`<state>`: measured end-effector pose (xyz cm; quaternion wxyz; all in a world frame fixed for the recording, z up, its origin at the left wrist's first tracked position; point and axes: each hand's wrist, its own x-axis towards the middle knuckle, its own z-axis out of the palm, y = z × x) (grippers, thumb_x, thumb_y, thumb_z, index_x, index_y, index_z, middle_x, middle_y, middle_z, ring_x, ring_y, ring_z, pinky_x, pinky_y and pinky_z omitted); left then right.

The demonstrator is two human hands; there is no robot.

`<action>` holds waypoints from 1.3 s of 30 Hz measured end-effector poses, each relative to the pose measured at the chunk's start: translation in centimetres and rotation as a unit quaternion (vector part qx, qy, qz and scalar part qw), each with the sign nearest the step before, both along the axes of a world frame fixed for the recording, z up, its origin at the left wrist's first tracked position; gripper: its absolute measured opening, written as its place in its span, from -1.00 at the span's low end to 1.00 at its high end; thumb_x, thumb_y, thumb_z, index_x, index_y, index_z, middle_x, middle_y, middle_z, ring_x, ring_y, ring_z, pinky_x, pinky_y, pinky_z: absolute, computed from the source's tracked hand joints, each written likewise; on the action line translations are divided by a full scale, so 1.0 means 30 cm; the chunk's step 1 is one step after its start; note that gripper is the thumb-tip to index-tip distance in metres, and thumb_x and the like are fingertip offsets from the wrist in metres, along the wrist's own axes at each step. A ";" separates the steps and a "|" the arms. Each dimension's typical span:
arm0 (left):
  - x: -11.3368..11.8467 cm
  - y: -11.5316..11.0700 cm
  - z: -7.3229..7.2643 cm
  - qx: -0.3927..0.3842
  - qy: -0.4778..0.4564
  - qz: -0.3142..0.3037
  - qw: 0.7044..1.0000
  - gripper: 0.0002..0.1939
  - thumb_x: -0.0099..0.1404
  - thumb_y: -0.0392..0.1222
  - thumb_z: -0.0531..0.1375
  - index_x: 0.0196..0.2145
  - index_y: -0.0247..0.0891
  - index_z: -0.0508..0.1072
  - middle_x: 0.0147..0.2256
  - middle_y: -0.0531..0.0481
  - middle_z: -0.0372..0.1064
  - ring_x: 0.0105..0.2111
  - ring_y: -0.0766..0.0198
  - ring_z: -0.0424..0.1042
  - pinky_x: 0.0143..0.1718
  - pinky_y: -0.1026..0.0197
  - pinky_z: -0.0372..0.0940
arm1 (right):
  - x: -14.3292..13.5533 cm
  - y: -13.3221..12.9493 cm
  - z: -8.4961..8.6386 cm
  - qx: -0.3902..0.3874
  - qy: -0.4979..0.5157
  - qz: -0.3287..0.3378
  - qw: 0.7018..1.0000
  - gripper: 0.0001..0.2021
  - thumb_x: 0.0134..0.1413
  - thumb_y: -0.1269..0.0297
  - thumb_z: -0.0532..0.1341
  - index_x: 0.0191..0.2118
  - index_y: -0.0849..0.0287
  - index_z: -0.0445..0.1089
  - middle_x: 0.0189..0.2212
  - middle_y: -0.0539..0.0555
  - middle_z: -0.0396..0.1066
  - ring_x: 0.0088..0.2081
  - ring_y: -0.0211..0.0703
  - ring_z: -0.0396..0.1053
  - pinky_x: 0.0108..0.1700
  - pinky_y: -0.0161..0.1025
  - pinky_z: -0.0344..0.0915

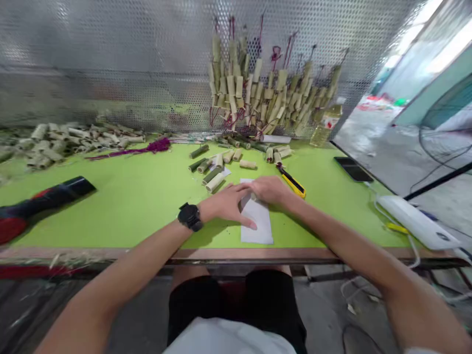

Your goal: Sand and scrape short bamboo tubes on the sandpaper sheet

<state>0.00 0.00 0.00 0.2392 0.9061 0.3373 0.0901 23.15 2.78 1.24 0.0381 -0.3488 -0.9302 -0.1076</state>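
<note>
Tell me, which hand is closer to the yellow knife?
The right one. The yellow knife lies just to the right of the right hand. The left hand is farther left, partly over the white paper.

The single view looks from the wearer's head, forward and down over the worktop (pixel 125 216). It sits close behind the worktop's near edge, taking in the dark shorts (pixel 191 302) below that edge. It faces the metal wall (pixel 110 88) behind the worktop and reaches floor (pixel 357 135) beyond its right end.
</note>
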 end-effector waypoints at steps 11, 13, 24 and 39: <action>0.000 0.002 -0.021 0.015 0.001 0.006 1.000 0.33 0.17 0.72 0.43 0.62 -0.17 0.31 0.66 -0.33 0.08 0.61 -0.44 0.14 0.62 -0.34 0.03 | -0.022 -0.021 0.003 0.000 -0.015 0.007 1.000 -0.61 0.69 0.34 0.07 0.08 0.20 0.70 -0.11 0.25 0.77 -0.13 0.00 0.64 -0.22 -0.20 0.30; -0.001 0.001 -0.023 0.021 -0.020 -0.009 1.000 0.21 0.20 0.68 0.46 0.53 -0.14 0.43 0.62 -0.29 0.20 0.57 -0.40 0.22 0.60 -0.33 0.07 | -0.040 -0.037 -0.004 -0.003 0.000 0.074 0.997 -0.63 0.69 0.29 0.11 0.05 0.15 0.72 0.00 0.25 0.77 -0.02 0.03 0.63 -0.15 -0.19 0.34; 0.002 -0.003 -0.017 0.005 -0.034 0.007 0.999 0.19 0.18 0.71 0.43 0.50 -0.13 0.46 0.57 -0.27 0.29 0.52 -0.33 0.32 0.57 -0.29 0.19 | -0.068 -0.042 -0.011 0.012 0.001 0.066 0.998 -0.60 0.69 0.34 0.09 0.01 0.22 0.73 -0.07 0.25 0.78 -0.10 0.00 0.64 -0.18 -0.18 0.37; 0.016 -0.027 0.005 -0.041 0.067 0.097 0.992 0.71 0.07 0.83 0.36 0.76 -0.34 -0.18 0.72 -0.37 -0.32 0.71 -0.44 -0.25 0.69 -0.43 -0.43 | -0.084 -0.040 -0.008 -0.018 0.023 -0.099 0.995 -0.55 0.70 0.34 0.04 -0.03 0.29 0.72 -0.18 0.32 0.75 -0.16 0.09 0.64 -0.18 -0.13 0.39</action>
